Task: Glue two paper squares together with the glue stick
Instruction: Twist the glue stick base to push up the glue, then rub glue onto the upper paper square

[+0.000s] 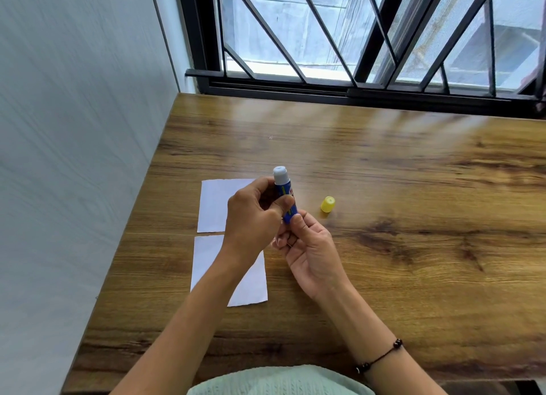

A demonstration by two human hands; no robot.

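Fingers of both hands curl round the glue stick [284, 194], which I see held upright above the wooden table [384, 187]. Left hand [255, 217] grips the blue barrel, thumb across its front; right hand [307, 247] pinches the base end from below. White glue tip exposed at top. Yellow cap [327, 204] lies on the table just right of the stick, apart from it. Two white paper squares lie left of the stick: far square [217, 205] and near square [206, 264], edges almost meeting, both partly hidden by the left arm. Beaded bracelet [381, 356] on the right wrist.
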